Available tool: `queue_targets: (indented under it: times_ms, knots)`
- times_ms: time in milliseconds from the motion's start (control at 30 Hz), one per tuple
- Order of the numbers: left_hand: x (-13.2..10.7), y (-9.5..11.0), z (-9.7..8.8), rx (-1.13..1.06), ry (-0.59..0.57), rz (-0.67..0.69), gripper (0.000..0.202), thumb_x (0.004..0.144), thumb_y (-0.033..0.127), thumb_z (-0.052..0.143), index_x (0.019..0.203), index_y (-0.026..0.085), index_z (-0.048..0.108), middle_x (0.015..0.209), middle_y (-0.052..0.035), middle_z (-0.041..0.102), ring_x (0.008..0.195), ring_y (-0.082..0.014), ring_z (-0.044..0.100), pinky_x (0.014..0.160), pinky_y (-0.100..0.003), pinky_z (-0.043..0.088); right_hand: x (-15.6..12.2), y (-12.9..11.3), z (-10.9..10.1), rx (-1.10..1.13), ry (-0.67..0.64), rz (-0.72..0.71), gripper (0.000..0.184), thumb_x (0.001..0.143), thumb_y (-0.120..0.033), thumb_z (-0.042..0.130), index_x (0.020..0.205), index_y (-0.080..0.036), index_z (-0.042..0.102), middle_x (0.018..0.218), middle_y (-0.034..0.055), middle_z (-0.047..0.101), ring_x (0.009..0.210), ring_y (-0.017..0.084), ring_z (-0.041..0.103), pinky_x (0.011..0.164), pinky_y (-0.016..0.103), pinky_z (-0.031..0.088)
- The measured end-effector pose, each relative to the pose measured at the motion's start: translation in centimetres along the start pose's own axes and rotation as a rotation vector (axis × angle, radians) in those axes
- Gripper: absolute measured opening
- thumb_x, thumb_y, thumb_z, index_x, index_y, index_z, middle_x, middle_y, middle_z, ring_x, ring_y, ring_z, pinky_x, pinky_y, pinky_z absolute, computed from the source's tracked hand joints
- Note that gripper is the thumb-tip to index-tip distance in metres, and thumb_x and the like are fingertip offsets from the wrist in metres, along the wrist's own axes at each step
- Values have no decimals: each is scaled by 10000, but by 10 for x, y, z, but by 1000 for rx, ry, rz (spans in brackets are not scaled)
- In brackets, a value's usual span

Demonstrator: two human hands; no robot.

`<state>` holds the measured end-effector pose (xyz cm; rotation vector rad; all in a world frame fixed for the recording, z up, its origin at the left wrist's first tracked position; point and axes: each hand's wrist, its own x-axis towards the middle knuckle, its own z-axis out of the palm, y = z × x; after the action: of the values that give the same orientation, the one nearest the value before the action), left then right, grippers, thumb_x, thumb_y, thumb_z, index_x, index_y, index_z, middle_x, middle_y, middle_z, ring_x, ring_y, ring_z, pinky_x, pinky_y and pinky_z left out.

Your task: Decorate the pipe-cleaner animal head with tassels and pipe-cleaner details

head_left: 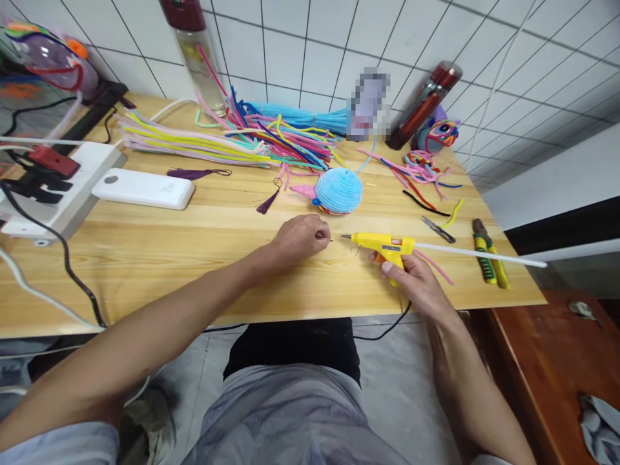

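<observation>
My right hand (414, 279) is wrapped round the handle of a yellow glue gun (380, 245). A white glue stick pokes out of its back, and its nozzle points left. My left hand (301, 236) rests on the wooden table (159, 258) with fingers pinched on something tiny and dark that I cannot make out, just left of the nozzle tip. A blue ball wound from pipe cleaners (338, 191), with a pink cone at its side, lies just beyond both hands. A pink pipe cleaner (436, 266) lies beside my right hand.
A heap of coloured pipe cleaners (232, 139) fills the back. A white power bank (143, 188) and a power strip (62, 187) with cables lie left. Snips (437, 228) and green pliers (487, 252) lie right. Two bottles (196, 48) (426, 103) stand by the tiled wall.
</observation>
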<state>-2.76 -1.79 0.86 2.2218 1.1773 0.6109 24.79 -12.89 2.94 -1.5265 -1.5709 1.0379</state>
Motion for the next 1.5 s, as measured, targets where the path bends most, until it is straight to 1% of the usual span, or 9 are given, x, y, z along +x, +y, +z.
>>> queue_targets:
  times_ms: [33, 133, 367, 533, 667, 867, 1033, 1233, 1500]
  knots:
    - [-1, 0, 1, 1, 5, -2, 161, 814, 127, 666, 762, 208, 795, 869, -54, 771, 787, -199, 649, 725, -302, 471, 1, 2, 0, -13, -12, 0, 478, 909, -668, 749, 1099, -234, 809, 1137, 85, 820, 982, 267, 732, 817, 380, 596]
    - [-2, -1, 2, -1, 3, -9, 157, 817, 125, 664, 762, 204, 787, 850, -57, 743, 787, -204, 630, 733, -311, 467, 3, 5, 0, -43, -42, 3, 523, 926, -716, 720, 1110, -237, 819, 1146, 87, 825, 1016, 284, 744, 875, 409, 605]
    - [1, 3, -6, 2, -80, -37, 148, 822, 123, 650, 746, 194, 755, 828, -51, 721, 771, -201, 610, 691, -318, 407, 11, 5, -2, -75, -82, 23, 539, 928, -743, 714, 1141, -260, 823, 1191, 85, 838, 1072, 314, 770, 996, 481, 608]
    - [1, 6, -8, -19, -89, -51, 140, 805, 105, 662, 720, 193, 731, 805, -45, 695, 753, -195, 583, 678, -313, 390, 12, 6, -3, -92, -94, 29, 516, 938, -730, 713, 1150, -273, 826, 1186, 80, 844, 1094, 324, 779, 996, 489, 621]
    - [1, 9, -8, 16, -103, -62, 132, 808, 101, 657, 720, 185, 708, 807, -43, 687, 746, -187, 563, 667, -315, 365, 12, 5, -2, -106, -99, 13, 509, 945, -723, 712, 1166, -278, 821, 1197, 79, 842, 1101, 325, 779, 998, 501, 627]
    - [1, 13, -10, 82, -138, -61, 143, 841, 115, 621, 776, 179, 731, 861, -49, 714, 786, -191, 601, 687, -313, 395, 11, 2, 0, -114, -111, 18, 480, 969, -689, 703, 1221, -296, 814, 1245, 62, 834, 1145, 334, 772, 1047, 525, 610]
    - [2, 16, -12, 109, -162, -86, 139, 856, 126, 626, 806, 182, 743, 909, -53, 736, 822, -198, 627, 697, -316, 406, 11, 1, 1, -122, -115, 18, 483, 962, -695, 708, 1215, -296, 811, 1230, 62, 835, 1134, 337, 778, 1017, 508, 627]
    - [2, 14, -10, 115, -154, -73, 146, 863, 127, 623, 803, 182, 744, 900, -54, 735, 815, -199, 635, 699, -316, 416, 13, 1, 1, -152, -116, 21, 505, 966, -712, 689, 1204, -281, 802, 1201, 73, 836, 1099, 338, 784, 977, 501, 637]
    - [1, 10, -8, 107, -143, -53, 158, 862, 119, 611, 806, 182, 745, 910, -61, 743, 812, -199, 640, 706, -319, 428, 14, -2, 2, -155, -106, 16, 494, 968, -703, 694, 1199, -280, 802, 1208, 72, 834, 1107, 335, 778, 993, 502, 628]
